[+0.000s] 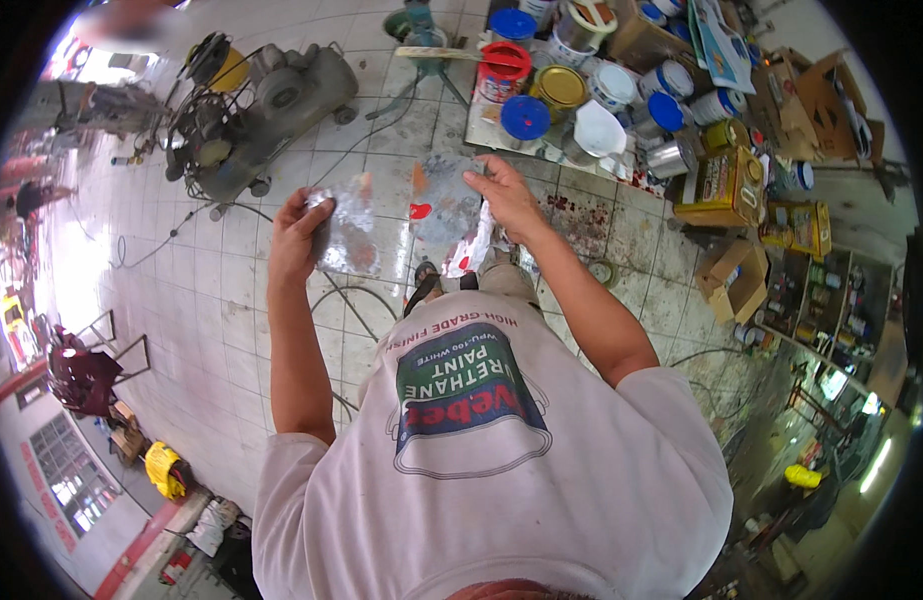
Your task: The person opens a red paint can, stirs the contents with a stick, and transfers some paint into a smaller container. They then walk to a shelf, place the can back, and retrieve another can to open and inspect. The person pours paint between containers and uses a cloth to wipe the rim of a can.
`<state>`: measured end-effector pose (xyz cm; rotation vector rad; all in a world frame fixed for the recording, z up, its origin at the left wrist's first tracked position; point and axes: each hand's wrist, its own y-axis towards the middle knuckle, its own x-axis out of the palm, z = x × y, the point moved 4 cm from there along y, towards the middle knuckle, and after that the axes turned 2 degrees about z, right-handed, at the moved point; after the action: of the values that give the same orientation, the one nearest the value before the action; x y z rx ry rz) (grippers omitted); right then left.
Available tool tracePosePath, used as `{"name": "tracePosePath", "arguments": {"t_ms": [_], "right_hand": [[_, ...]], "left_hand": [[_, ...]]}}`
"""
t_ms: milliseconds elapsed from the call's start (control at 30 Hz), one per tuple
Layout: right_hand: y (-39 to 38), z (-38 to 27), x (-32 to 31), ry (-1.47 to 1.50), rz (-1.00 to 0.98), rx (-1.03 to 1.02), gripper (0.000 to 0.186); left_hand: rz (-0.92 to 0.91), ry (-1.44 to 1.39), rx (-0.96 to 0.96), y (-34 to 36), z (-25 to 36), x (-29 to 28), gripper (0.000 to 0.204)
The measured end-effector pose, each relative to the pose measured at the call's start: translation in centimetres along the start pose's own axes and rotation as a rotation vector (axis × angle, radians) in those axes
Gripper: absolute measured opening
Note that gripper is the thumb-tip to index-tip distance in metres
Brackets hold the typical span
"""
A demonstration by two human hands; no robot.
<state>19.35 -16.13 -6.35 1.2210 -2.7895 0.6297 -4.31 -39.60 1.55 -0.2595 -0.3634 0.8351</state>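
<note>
My left hand grips the left edge of a flat, shiny grey sheet, thumb on top and fingers behind. My right hand is closed on the right edge of a second grey sheet, smeared with orange and pale paint and carrying a bright red blob. Below that hand hangs a white, crumpled rag-like piece with red spots; I cannot tell whether the hand holds it too. Both sheets are held side by side in front of my body, a narrow gap between them.
At the upper right, a paint-stained table bears several paint cans, including a red-rimmed can. A grey air compressor stands at the upper left. Hoses cross the tiled floor. An open cardboard box sits at the right.
</note>
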Motion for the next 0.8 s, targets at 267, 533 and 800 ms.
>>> {"name": "tracePosePath", "arguments": {"t_ms": [267, 533, 800], "right_hand": [[-2.1, -3.9, 6.9, 0.024, -0.109, -0.037, 0.044], [-3.1, -5.3, 11.3, -0.006, -0.161, -0.068, 0.041], [-4.7, -7.5, 11.6, 0.034, -0.114, -0.087, 0.046]], "left_hand": [[-0.091, 0.137, 0.032, -3.0, 1.9, -1.9, 0.024], [-0.082, 0.280, 0.050, -3.9, 3.3, -4.0, 0.022], [-0.038, 0.147, 0.105, -4.5, 5.6, -6.7, 0.025]]}}
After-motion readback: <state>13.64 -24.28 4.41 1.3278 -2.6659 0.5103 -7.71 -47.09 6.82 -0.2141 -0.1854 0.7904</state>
